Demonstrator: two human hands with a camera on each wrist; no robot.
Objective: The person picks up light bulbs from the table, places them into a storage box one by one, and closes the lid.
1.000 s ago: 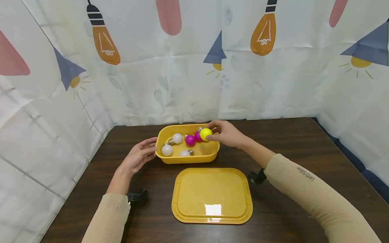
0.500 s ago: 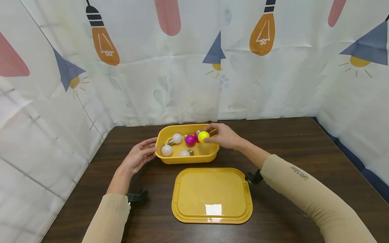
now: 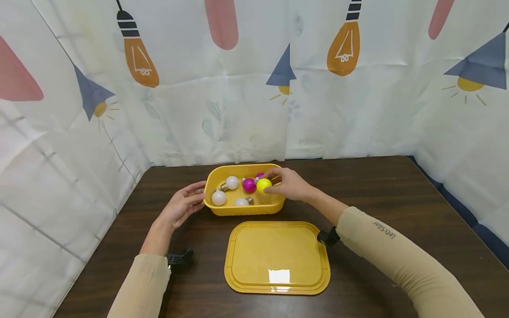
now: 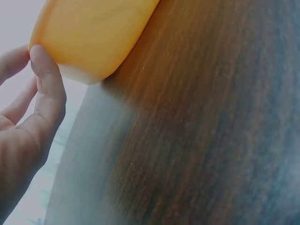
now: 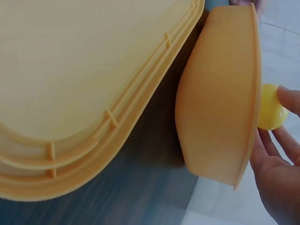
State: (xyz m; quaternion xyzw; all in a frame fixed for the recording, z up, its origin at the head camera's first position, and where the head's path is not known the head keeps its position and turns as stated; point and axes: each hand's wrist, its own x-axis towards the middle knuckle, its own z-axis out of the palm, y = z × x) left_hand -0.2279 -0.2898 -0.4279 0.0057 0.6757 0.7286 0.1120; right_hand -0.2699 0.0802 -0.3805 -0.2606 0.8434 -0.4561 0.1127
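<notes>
A yellow light bulb [image 3: 263, 186] is pinched between the thumb and fingers of my right hand [image 3: 291, 184], just over the right part of a yellow bin [image 3: 248, 212]. In the right wrist view the yellow bulb [image 5: 271, 108] shows beyond the bin's rim. Inside the bin lie white bulbs [image 3: 218, 197] and magenta bulbs [image 3: 249, 185], several with metal screw bases visible. My left hand [image 3: 184, 205] holds the bin's left rim with thumb and fingertips. The left wrist view has that thumb bent against the bin's corner [image 4: 89, 42].
In front of the bin, a yellow lid [image 3: 277, 256] lies flat on the dark wooden table [image 3: 370, 265]. A patterned white curtain [image 3: 246, 110] hangs behind the table's far edge. Dark straps [image 3: 328, 236] sit at both wrists.
My right hand has moved slightly left and toward me, carrying the yellow bulb from the bin's right rear over its right middle. The left hand, bin and lid stay in place.
</notes>
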